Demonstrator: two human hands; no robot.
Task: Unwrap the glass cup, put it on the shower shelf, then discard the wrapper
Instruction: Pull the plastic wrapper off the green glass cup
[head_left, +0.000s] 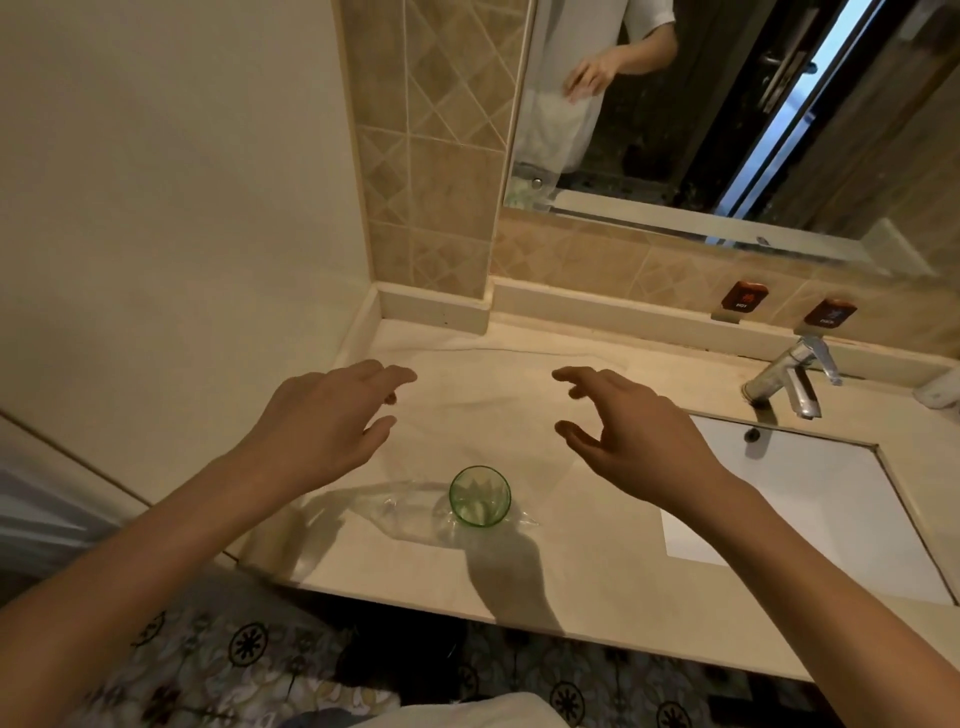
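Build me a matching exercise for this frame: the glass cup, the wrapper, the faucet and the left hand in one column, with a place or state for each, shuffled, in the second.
Column one:
1. glass cup
2. wrapper
3. faucet
4. left hand

Column two:
A. lies clear and crumpled on the counter, running left from the cup's base
B. hovers open above the counter, holding nothing
C. stands upright near the counter's front edge, green-tinted
D. sits behind the sink, chrome

Pairs: 1-C, 2-A, 3-D, 4-B
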